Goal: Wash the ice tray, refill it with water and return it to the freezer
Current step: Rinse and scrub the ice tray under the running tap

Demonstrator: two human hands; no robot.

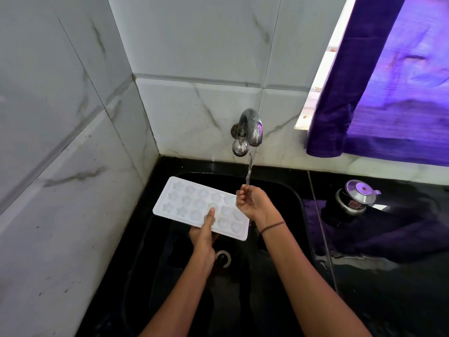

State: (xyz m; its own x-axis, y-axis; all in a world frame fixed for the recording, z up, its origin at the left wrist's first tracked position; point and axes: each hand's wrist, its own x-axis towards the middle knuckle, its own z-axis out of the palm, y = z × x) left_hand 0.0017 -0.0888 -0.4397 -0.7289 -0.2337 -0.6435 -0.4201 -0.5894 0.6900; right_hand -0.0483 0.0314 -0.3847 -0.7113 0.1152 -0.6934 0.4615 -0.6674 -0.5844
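Head view is showing the left hand (202,235) gripping the white ice tray (187,203) by its near edge, thumb lying on top and fingers underneath, holding it above the black sink (289,200). Just right of the tray, the right hand (252,203) is hanging loosely curled, grasping nothing, its fingertips (241,190) catching water (250,166) running from the tap (252,130). A metal pot (354,200) is sitting on the bench (388,300), well right of both hands.
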